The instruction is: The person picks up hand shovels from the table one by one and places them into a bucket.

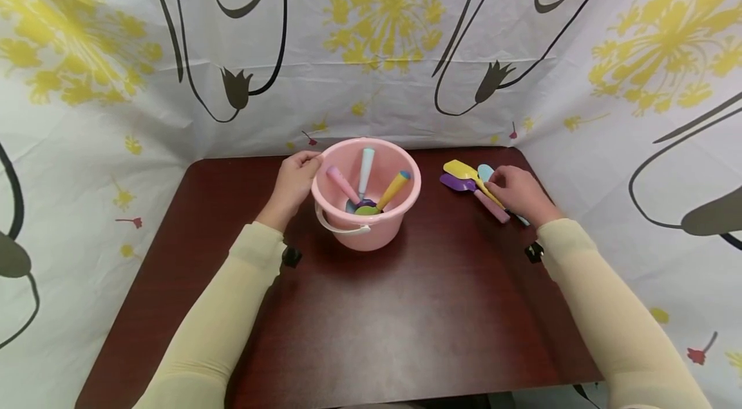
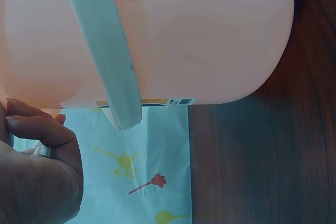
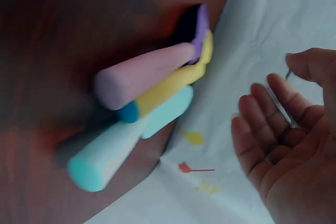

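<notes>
At the left rim of a pink bucket, my left hand pinches the edge between thumb and fingers. Inside the bucket stand three small tools with a pink handle, a white handle and a yellow handle; their heads overlap at the bottom. To the right, a purple toy shovel, a yellow toy shovel and a light blue toy shovel lie bunched on the table. Right beside them hovers my right hand, holding nothing; the right wrist view shows its fingers loosely bent and apart from the shovels.
The dark red-brown table runs back to a white cloth with yellow flowers, which also hangs at both sides. A white carrying handle droops along the bucket's front left. The shovels lie close to the table's right edge.
</notes>
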`<move>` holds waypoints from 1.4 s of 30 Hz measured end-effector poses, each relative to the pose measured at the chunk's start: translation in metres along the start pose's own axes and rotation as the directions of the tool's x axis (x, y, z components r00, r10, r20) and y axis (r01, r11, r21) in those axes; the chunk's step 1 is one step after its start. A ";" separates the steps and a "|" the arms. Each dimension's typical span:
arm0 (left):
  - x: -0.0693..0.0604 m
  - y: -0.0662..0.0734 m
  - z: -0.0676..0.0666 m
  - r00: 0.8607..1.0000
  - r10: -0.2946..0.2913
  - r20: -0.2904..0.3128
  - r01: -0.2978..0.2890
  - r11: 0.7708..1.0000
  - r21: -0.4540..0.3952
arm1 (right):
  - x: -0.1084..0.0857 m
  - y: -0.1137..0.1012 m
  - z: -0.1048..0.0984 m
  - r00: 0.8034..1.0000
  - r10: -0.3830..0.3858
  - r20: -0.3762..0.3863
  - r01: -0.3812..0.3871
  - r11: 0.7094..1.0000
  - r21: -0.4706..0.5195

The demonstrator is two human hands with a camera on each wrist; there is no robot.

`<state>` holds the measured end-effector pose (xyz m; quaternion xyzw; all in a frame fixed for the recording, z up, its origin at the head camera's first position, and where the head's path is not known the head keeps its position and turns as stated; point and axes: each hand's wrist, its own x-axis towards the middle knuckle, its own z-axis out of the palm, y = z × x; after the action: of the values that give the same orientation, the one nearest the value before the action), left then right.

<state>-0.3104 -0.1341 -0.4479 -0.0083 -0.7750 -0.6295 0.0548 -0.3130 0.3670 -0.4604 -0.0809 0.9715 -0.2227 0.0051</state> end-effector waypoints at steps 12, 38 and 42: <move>-0.001 0.001 0.000 1.000 -0.002 -0.002 0.002 1.000 0.008 | -0.012 0.012 0.032 0.999 0.045 0.009 -0.042 0.977 -0.208; -0.001 -0.001 -0.001 1.000 -0.008 0.002 0.008 1.000 -0.002 | -0.019 0.009 0.055 0.994 0.107 -0.011 -0.107 0.961 -0.256; -0.001 0.000 0.000 1.000 -0.005 0.003 0.005 1.000 -0.002 | -0.020 0.009 0.055 0.991 0.135 0.010 -0.130 0.969 -0.211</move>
<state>-0.3097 -0.1345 -0.4478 -0.0071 -0.7745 -0.6305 0.0519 -0.2922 0.3547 -0.5143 -0.0184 0.9927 -0.1171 0.0230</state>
